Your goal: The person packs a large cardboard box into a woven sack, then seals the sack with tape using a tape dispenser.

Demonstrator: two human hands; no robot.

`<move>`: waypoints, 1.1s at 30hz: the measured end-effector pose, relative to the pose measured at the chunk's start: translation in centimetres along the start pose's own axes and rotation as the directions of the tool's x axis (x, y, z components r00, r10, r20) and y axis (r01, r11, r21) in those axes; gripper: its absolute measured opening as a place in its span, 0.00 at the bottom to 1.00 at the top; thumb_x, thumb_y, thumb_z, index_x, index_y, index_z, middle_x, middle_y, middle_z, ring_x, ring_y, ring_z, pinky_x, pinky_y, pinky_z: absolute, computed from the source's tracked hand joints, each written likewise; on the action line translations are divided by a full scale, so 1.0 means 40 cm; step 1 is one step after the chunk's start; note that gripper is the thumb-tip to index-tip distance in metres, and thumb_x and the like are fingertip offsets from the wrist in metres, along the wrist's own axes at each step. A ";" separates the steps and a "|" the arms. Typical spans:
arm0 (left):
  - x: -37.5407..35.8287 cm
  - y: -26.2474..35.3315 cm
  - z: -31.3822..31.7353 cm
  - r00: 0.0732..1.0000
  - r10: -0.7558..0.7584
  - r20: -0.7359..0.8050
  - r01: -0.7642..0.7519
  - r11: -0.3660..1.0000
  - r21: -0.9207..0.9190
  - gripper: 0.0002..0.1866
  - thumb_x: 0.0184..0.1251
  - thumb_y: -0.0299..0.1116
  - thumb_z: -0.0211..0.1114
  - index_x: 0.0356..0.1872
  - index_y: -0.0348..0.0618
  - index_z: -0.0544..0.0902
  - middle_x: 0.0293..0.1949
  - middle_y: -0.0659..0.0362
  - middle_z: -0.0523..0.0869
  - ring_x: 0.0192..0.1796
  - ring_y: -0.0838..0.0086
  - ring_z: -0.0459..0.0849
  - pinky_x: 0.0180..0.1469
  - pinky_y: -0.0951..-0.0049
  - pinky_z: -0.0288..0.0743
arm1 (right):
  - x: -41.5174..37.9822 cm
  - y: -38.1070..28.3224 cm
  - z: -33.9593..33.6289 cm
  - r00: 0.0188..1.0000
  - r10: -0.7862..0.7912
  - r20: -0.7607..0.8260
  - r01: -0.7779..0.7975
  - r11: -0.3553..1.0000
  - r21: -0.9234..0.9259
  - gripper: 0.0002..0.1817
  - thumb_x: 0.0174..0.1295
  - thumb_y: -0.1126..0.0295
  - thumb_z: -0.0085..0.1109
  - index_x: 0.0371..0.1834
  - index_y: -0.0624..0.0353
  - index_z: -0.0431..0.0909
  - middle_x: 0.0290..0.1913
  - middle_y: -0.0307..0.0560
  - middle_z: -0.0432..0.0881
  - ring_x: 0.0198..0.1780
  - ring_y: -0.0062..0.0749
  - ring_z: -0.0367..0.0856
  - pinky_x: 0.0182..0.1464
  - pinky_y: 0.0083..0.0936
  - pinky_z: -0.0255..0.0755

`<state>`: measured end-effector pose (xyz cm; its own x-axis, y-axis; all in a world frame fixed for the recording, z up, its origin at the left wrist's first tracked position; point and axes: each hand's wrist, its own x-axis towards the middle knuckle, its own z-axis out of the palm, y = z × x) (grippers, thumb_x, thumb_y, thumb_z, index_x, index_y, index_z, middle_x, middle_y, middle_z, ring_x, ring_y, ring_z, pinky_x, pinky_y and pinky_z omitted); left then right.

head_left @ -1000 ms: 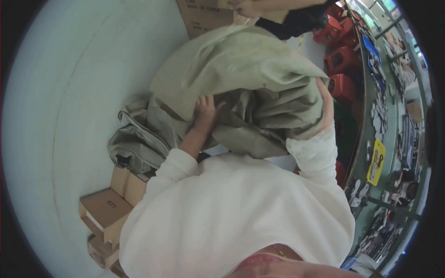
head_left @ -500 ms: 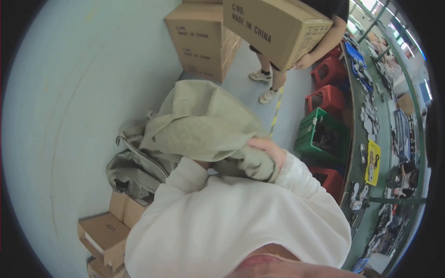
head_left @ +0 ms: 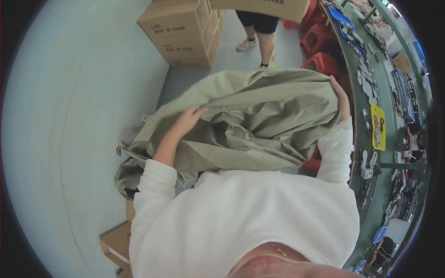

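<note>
A large grey-green cloth (head_left: 259,153), folded and baggy like a sack, spreads out in front of my chest with a deep, creased hollow in its middle. My left hand (head_left: 189,119) reaches over the near side and lies on the cloth, fingers stretched out along a fold. On the far right, my right hand (head_left: 341,96) grips the cloth's raised edge, its fingertips at the upper corner. More crumpled grey-green material (head_left: 127,173) hangs at the left, by my left forearm; whether it joins the cloth I hold is hidden.
Ahead, a person's legs (head_left: 259,34) stand behind a carton (head_left: 264,7). Stacked cartons (head_left: 178,39) rest by the wall, with an opened box (head_left: 116,243) at lower left. Red stools (head_left: 320,39) line the long green workbench (head_left: 347,51), which bears shoe parts and a yellow tray (head_left: 378,127).
The bunched cloth has been spread wide. My right hand has moved up and outward to its right edge, and my left hand has come out from under it. The person's carton sits higher in view.
</note>
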<state>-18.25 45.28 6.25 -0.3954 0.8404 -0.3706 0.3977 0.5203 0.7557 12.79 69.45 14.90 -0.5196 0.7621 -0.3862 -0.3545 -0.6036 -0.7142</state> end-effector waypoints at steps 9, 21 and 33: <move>0.004 0.218 -0.028 0.994 0.077 -0.072 -0.105 0.779 -0.618 0.24 0.66 0.48 0.52 0.49 0.36 0.76 0.49 0.53 0.79 0.52 0.68 0.77 0.57 0.74 0.67 | 0.112 0.078 -0.018 0.338 -0.702 0.627 0.596 -0.356 -0.720 0.13 0.59 0.61 0.55 0.43 0.55 0.78 0.41 0.43 0.79 0.45 0.33 0.75 0.52 0.26 0.64; 0.092 0.233 -0.416 0.571 -0.451 -0.686 -0.480 0.494 -0.725 0.19 0.59 0.43 0.62 0.41 0.35 0.77 0.38 0.52 0.81 0.41 0.63 0.80 0.44 0.65 0.77 | 0.144 0.803 -0.633 0.882 0.222 0.415 0.446 -0.114 -0.888 0.25 0.63 0.54 0.38 0.64 0.42 0.57 0.58 0.50 0.62 0.57 0.45 0.61 0.57 0.39 0.52; -0.014 0.483 -0.175 0.962 0.101 -0.253 -0.263 0.590 -0.763 0.17 0.59 0.45 0.61 0.35 0.40 0.81 0.34 0.57 0.83 0.38 0.73 0.82 0.43 0.77 0.75 | 0.193 0.449 -0.005 0.566 -0.640 0.519 0.363 -0.372 -0.854 0.60 0.35 0.45 0.71 0.69 0.55 0.44 0.65 0.67 0.52 0.68 0.55 0.48 0.67 0.51 0.39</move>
<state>-16.14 53.81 24.84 -0.5496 0.8230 -0.1435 -0.2936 -0.0295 0.9555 2.57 64.55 -1.00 -0.4711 0.6961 0.5418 0.6071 0.7015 -0.3733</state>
